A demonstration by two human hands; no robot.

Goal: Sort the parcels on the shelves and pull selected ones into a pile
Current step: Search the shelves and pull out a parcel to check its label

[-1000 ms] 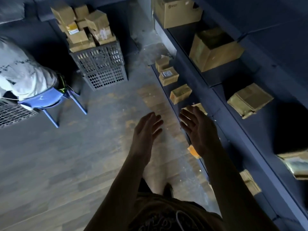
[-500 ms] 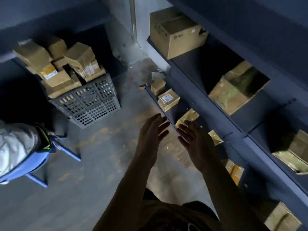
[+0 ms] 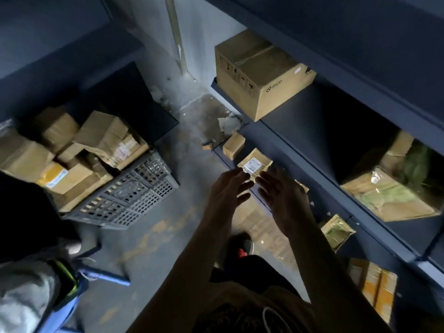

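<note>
Head view: both hands reach forward over the floor (image 3: 168,236) toward the dark blue shelves (image 3: 295,138) on the right. The left hand (image 3: 228,188) and right hand (image 3: 281,195) are released, fingers straight and spread, palms facing each other, grasping nothing. Their fingertips lie at the near edge of a small labelled parcel (image 3: 255,164) on the lowest shelf; I cannot tell whether they touch it. Just beyond it on that shelf sits a smaller brown parcel (image 3: 233,145), and nearer the person a shiny wrapped parcel (image 3: 336,233). One shelf up stand a large cardboard box (image 3: 262,73) and a crumpled parcel (image 3: 389,191). To the left, a grey crate (image 3: 129,198) is heaped with a pile of parcels (image 3: 96,143).
</note>
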